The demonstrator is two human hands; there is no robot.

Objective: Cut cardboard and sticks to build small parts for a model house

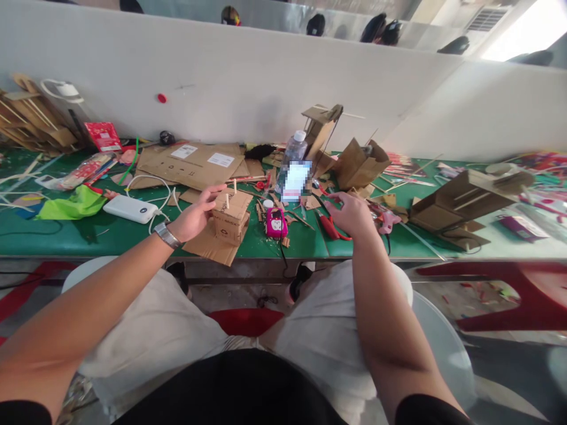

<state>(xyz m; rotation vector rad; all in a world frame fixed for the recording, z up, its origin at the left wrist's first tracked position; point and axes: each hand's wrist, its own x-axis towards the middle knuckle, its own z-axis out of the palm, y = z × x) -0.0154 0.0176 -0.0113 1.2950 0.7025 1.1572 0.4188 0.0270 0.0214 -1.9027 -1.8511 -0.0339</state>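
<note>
A small cardboard box structure (pixel 230 225) stands on a flat cardboard piece (pixel 208 249), with two short white sticks (pixel 227 201) upright on its top. My left hand (pixel 195 213) rests at the box's left side, fingers stretched out along its upper edge and not wrapped round it. Further right, my right hand (pixel 353 213) hovers with fingers apart just above red-handled pliers (pixel 330 226), holding nothing that I can make out. A pink glue gun (pixel 390 221) lies right of that hand. Between my hands sits a pink socket block (pixel 276 224) with a black cable.
A phone (pixel 296 180) leans against a clear bottle (pixel 297 145). Flat cardboard (pixel 190 163), a white power bank (pixel 129 209) and green cloth (pixel 73 203) lie left. Cardboard structures (pixel 460 198) stand right. Scraps and sticks litter the green table (pixel 305 241); a white partition (pixel 266 77) rises behind.
</note>
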